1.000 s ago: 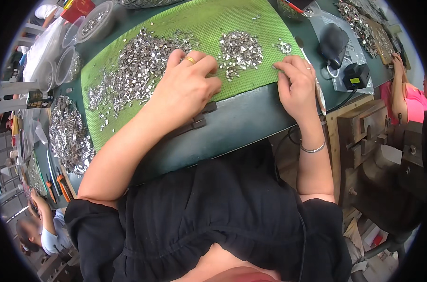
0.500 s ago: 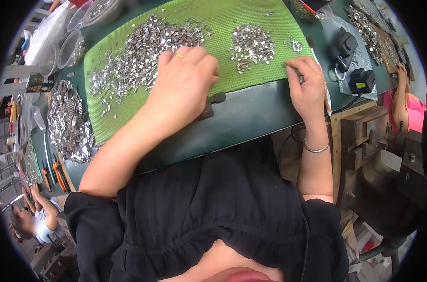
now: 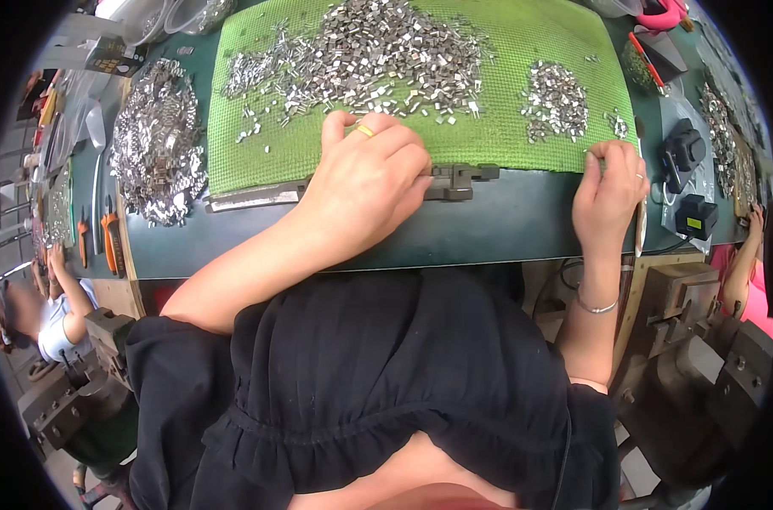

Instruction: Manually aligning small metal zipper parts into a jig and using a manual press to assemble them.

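Observation:
My left hand (image 3: 374, 183), with a yellow ring, hovers over the near edge of a green textured mat (image 3: 488, 157). Its fingers are curled in, and what they hold, if anything, is hidden. Just beyond it spreads a large pile of small silvery metal pieces (image 3: 395, 59). A long dark metal fixture (image 3: 454, 182) lies along the mat's front edge, partly behind that hand. At the mat's near right corner, my right hand (image 3: 609, 195) has thumb and forefinger pinched together; anything between them is too small to name. Close to it lie a smaller pile (image 3: 557, 102) and a few loose pieces (image 3: 616, 125).
A heap of shiny metal strips (image 3: 157, 144) lies left of the mat, with orange-handled pliers (image 3: 112, 238) nearer. Black devices (image 3: 682, 155) sit on a plastic bag at right. Metal presses (image 3: 684, 340) flank the bench. Other people work at far left and right.
The view has shifted, so the bench appears farther right. My left hand has drawn back from the large pile toward the mat's front edge. My right hand stays by the near right corner.

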Available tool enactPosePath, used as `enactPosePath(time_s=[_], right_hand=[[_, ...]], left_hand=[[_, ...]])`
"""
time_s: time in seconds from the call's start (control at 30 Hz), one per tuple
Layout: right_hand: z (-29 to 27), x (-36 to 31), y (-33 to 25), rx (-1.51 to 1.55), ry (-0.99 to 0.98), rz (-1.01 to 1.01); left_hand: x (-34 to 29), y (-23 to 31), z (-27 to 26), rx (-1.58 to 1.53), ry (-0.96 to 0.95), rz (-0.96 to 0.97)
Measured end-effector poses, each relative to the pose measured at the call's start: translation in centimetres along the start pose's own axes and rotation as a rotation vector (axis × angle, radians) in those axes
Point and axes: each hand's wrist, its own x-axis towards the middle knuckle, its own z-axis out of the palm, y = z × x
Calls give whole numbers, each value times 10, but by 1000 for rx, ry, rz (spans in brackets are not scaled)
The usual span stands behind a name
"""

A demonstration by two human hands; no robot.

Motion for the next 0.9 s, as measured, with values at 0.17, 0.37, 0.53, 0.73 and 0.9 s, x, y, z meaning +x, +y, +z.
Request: enactPosePath(time_s=[0.17,0.37,0.53,0.73,0.9], right_hand=[[1,8,-82,413,-167,-335],[8,17,-107,396,-281,-394],[-1,26,-116,203,-400,-455],[-1,48,-93,597,-622,-309],[18,51,-78,456,-303,-260]], left_hand=[[-7,0,-6,17,0,47],[-6,-6,-34,-41,-127,-96],[11,-19,-18,334,-249,-227],[-5,7,-16,183,-366,-109],[-21,-1,-39,64,-393,-97]])
